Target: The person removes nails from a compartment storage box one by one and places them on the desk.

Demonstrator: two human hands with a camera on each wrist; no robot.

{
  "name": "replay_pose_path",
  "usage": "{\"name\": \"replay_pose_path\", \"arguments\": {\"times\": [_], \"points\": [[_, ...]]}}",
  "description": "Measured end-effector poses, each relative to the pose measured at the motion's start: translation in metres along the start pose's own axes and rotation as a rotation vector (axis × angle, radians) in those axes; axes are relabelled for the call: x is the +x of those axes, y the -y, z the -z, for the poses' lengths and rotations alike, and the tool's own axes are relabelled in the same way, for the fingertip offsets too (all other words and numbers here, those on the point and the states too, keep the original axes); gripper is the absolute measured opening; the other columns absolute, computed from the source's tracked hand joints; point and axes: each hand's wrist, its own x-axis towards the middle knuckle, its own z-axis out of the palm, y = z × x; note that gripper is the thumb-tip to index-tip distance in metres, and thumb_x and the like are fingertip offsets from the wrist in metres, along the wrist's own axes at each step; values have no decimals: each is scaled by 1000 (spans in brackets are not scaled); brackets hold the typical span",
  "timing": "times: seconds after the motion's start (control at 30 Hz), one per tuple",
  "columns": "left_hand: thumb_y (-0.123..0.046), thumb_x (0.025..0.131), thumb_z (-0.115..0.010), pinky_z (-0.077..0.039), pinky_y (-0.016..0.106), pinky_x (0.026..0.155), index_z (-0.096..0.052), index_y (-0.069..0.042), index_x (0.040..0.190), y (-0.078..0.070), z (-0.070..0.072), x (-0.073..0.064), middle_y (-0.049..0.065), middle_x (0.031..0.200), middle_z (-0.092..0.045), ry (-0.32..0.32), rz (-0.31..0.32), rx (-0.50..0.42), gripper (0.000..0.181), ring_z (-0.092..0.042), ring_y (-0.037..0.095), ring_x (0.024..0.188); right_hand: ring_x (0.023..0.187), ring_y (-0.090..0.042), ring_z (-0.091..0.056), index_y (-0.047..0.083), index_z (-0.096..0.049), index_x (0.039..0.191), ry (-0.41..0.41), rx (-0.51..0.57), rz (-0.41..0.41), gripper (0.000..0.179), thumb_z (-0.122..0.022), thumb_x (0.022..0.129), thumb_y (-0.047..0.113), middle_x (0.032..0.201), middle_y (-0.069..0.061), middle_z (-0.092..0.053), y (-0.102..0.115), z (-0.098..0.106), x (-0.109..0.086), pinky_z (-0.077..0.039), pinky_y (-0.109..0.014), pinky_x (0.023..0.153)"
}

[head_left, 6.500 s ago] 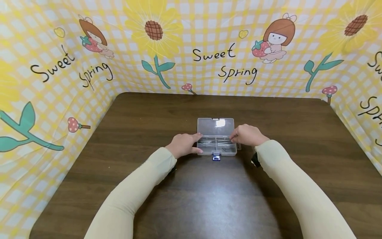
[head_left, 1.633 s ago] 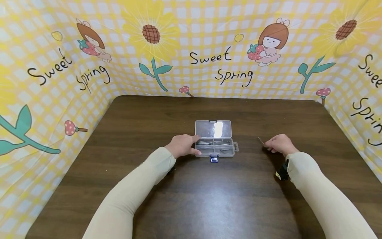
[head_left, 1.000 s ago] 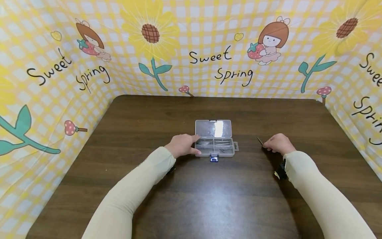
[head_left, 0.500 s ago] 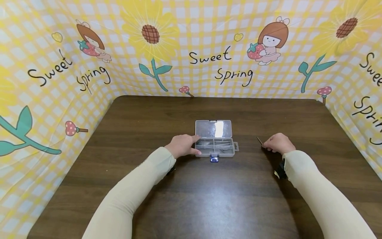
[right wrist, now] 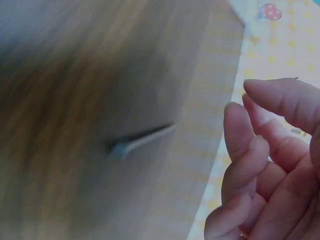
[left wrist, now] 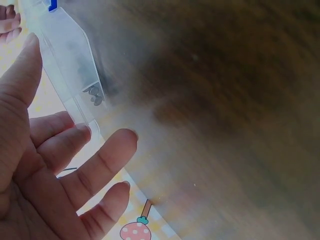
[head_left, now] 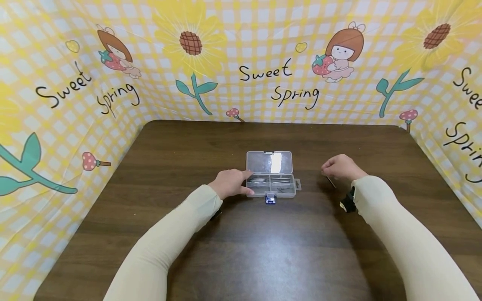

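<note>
A clear plastic storage box (head_left: 283, 194) lies with its lid (head_left: 260, 162) folded back on the table. Slim metal nails (head_left: 258, 180) fill its upper left compartment; some also lie in the upper right one. At the box's left end my left hand (head_left: 229, 184) holds it, index finger by the hinge and thumb at the front corner. One single nail (right wrist: 150, 137) lies on the table to the right of the box, its head toward me. Just above it, my right hand (head_left: 343, 167) hovers with loosely bent fingers and nothing in them; the right wrist view shows a gap to the nail.
A blue latch (head_left: 270, 199) sticks out from the box's front, and a clear hanging tab (head_left: 298, 184) from its right side. Brown wood-grain table (head_left: 241, 255) surrounds it. Yellow checked cloth (head_left: 260, 37) with printed flowers stands behind and along both sides.
Earlier my right hand was at the box, then held the nail to its right. Now it has let go and moved up and left. My left hand has stayed on the box.
</note>
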Motion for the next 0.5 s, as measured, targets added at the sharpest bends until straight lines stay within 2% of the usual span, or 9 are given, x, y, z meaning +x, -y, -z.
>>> {"name": "replay_pose_path", "arguments": {"times": [0.1,0.17,0.3,0.4,0.5], "points": [[-47,84,-68,-49,39,87,-46,-13,143,0,0,-1,8,134,-56,4,6,-3,71,-58,23,115,72,-14,-56,-8,-71,96,4,-34,31,24,-64,87,12,85,-8,-70,14,-3,8,-44,-30,68],[-47,85,-67,-49,40,87,-46,-13,144,0,0,-2,7,135,-56,6,8,-5,71,-57,23,116,70,-15,-53,-8,-71,92,14,-43,43,22,-64,87,11,78,-6,-67,22,-6,12,-42,-30,67],[-47,85,-67,-50,40,85,-46,-13,144,1,0,-2,7,134,-57,6,12,-5,71,-58,23,116,61,-15,-51,-9,-70,91,74,10,26,19,-63,87,9,68,-2,-59,38,-12,20,-43,-30,63],[-48,84,-67,-50,40,84,-46,-14,144,0,0,-3,6,133,-57,3,13,0,72,-58,22,114,55,-11,-50,-9,-70,93,115,35,12,19,-64,86,7,69,0,-60,49,-17,24,-46,-28,60],[-49,84,-67,-51,40,82,-46,-15,144,1,1,-3,6,133,-58,0,11,6,72,-59,22,114,52,-9,-50,-7,-72,94,148,11,19,18,-64,85,6,70,-1,-62,58,-22,30,-47,-25,57]]}}
